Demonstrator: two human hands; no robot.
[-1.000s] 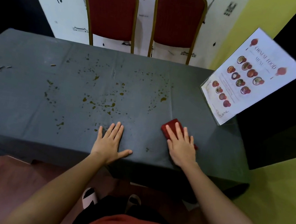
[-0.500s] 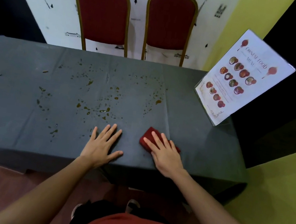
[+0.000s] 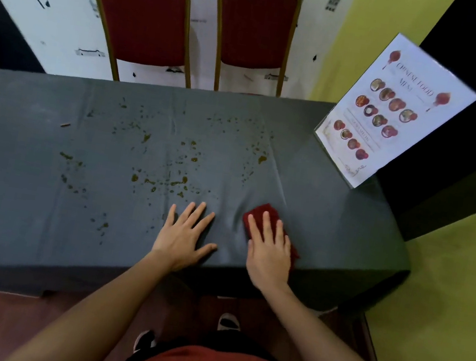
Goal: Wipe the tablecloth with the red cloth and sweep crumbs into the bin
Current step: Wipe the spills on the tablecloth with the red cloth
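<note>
Dotting grey tablecloth (image 3: 25, 210): brown crumbs (image 3: 150, 181); menu stand (image 3: 395, 111) far-R.

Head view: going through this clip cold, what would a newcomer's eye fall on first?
The brown crumbs and stains scattered across the middle of the dark grey tablecloth stand out first. Near the front edge the right hand presses flat on the red cloth, the left hand flat on the tablecloth beside it. A bright menu card stands at the far right corner.
</note>
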